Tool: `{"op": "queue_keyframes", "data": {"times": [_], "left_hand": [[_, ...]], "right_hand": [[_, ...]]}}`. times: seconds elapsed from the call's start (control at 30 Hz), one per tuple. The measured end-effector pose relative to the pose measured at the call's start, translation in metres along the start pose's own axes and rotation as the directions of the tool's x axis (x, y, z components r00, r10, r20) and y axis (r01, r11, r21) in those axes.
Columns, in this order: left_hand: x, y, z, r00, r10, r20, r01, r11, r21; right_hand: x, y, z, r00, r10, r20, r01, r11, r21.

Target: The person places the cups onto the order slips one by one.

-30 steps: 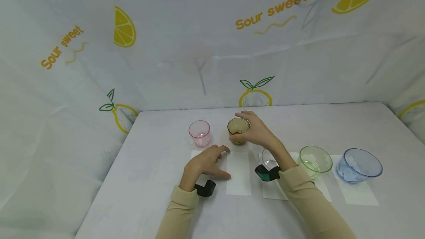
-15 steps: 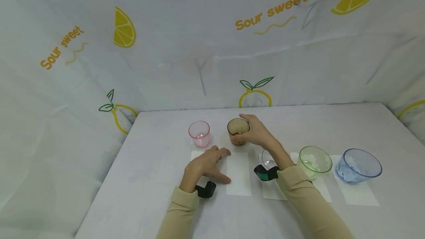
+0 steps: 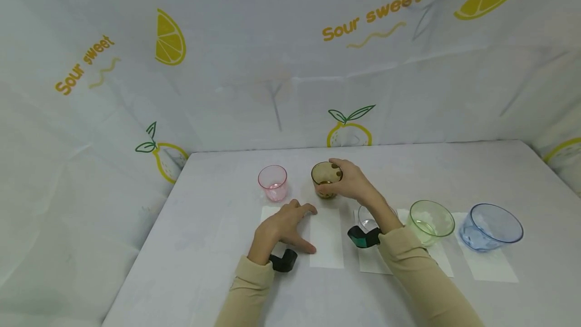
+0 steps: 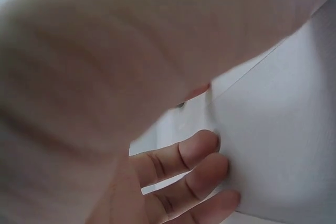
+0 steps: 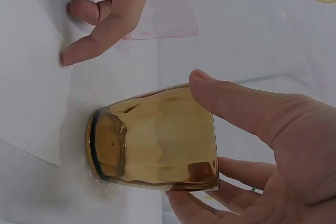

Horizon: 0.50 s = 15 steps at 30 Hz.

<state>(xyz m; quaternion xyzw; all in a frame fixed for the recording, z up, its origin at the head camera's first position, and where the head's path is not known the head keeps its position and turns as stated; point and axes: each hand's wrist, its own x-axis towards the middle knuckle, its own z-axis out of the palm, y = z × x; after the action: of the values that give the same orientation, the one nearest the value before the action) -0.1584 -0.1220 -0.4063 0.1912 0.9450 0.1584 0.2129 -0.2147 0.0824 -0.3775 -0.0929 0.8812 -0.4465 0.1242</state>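
An amber glass (image 3: 325,178) stands upright near the back middle of the white table. My right hand (image 3: 351,183) grips it near the rim, thumb on the near side and fingertips on the far side; the right wrist view shows the amber glass (image 5: 157,140) close up between them. To its left stands a pink glass (image 3: 273,183), touched by neither hand. My left hand (image 3: 283,226) lies low over the white paper strips (image 3: 327,246), thumb and fingers spread apart with nothing between them. Its bent fingers (image 4: 194,177) fill the lower part of the left wrist view.
On the right a clear glass (image 3: 366,218), partly hidden by my right wrist, stands in a row with a green glass bowl (image 3: 431,218) and a blue glass bowl (image 3: 492,226), on paper strips. A white lemon-print cloth (image 3: 254,64) hangs behind the table.
My right hand's fingers have drawn in around the amber glass, which stays in place. The left thumb has shifted slightly toward the front; the other glasses have not moved.
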Motion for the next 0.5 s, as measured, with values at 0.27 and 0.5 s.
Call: {"op": "queue_keyframes", "data": {"times": [0.27,0.5], "left_hand": [[-0.0006,0.0044,0.0023,0.999,-0.027,-0.016,0.028,1.0,0.003],[-0.0004,0.0038,0.0033,1.0,-0.023,-0.021,0.023,1.0,-0.004]], "right_hand": [[-0.001,-0.0003,-0.0007,1.0,0.005,-0.013,-0.005,1.0,0.0],[-0.0027,-0.0015,-0.0007,1.0,-0.013,-0.024,0.013,1.0,-0.003]]}}
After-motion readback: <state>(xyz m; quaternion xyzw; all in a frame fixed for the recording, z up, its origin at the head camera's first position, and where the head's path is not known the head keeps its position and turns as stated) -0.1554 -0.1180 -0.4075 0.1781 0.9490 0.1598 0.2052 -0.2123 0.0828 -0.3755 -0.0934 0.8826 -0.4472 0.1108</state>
